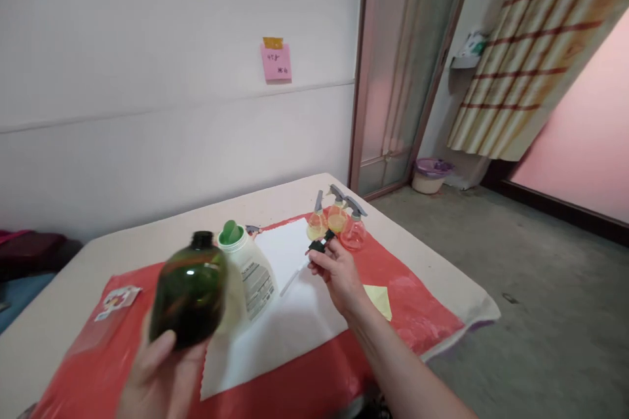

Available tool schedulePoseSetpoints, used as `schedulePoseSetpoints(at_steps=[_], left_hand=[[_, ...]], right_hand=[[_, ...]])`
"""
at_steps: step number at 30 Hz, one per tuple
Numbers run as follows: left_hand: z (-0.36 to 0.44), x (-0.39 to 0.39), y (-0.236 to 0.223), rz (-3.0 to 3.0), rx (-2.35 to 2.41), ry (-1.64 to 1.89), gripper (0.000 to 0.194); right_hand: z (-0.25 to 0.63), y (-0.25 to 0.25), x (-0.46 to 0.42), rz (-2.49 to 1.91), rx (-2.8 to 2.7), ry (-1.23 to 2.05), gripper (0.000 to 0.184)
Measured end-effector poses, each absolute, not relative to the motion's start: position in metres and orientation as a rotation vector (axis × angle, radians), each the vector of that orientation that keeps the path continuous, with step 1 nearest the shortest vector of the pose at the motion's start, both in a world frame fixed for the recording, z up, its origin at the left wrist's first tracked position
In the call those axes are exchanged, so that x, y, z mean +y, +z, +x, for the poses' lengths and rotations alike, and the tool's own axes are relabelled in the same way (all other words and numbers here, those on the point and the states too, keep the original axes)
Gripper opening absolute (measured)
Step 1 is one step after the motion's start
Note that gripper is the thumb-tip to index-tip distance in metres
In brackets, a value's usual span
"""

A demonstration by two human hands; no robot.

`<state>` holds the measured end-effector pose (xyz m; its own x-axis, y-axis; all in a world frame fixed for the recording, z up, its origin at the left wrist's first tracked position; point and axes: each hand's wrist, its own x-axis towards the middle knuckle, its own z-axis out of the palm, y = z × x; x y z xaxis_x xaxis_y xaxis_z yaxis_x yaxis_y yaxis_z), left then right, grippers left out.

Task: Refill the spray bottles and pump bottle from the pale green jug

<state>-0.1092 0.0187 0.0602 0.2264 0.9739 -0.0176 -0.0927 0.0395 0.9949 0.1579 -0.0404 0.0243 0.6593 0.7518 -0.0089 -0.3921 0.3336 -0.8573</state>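
Observation:
My left hand (160, 370) grips a dark green bottle (189, 291) by its lower part and holds it upright. Its black neck has no cap on it. Between the fingers of my right hand (341, 278) is a black pump head (318, 245), with a pale dip tube (293, 279) slanting down to the left from it. Right beside the bottle stands a whitish plastic jar (253, 278) with printed text. Its top is uncapped, and a green scoop-like piece (230, 231) shows in its mouth.
Several small spray bottles (352, 232) with grey triggers stand at the table's far right. White paper (275, 347) and a yellow paper (378, 301) lie on red sheeting (407, 301). A small packet (118, 301) lies left. Beyond are a wall and a lined bin (428, 178).

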Motion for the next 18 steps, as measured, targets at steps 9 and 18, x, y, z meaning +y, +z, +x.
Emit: schedulePoseSetpoints(at_steps=[9, 18], left_hand=[[-0.091, 0.016, 0.006, 1.091, 0.787, 0.839, 0.083], [-0.076, 0.010, -0.002, 1.472, 1.009, 0.713, 0.092]], right_hand=[[0.163, 0.035, -0.048, -0.909, -0.384, 0.678, 0.035], [0.158, 0.056, -0.062, -0.872, -0.443, 0.550, 0.031]])
